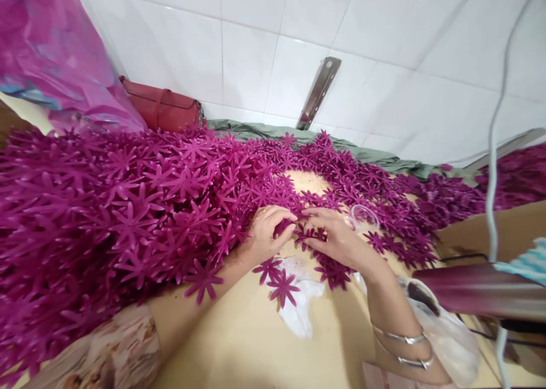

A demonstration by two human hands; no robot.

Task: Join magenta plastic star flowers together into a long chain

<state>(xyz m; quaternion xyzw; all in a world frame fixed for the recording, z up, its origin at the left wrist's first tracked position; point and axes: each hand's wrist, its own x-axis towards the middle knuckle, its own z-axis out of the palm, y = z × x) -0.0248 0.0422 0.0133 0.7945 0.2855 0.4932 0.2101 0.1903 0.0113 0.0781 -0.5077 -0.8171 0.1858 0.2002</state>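
Observation:
My left hand (269, 234) is curled, its thumb and fingertips nearly meeting. A bit of magenta shows inside the curl, but whether it is pinched or lies behind I cannot tell. Close to those fingertips, my right hand (335, 238) has bent fingers, with the thumb held apart from them. Magenta flower-shaped pieces (311, 235) with long narrow petals show through that gap. Below the hands, a loose flower piece (284, 287) lies partly on a crumpled white tissue (297, 315). A large heap of the same flower pieces (132, 224) rises beside my left arm.
A clear round plastic ring or lid (364, 215) lies right of my hands. Behind the heap are a red bag (160, 106) and green cloth (256, 129) along the tiled wall. A white cable (492, 178) hangs at right, near a clear plastic bag (452, 343).

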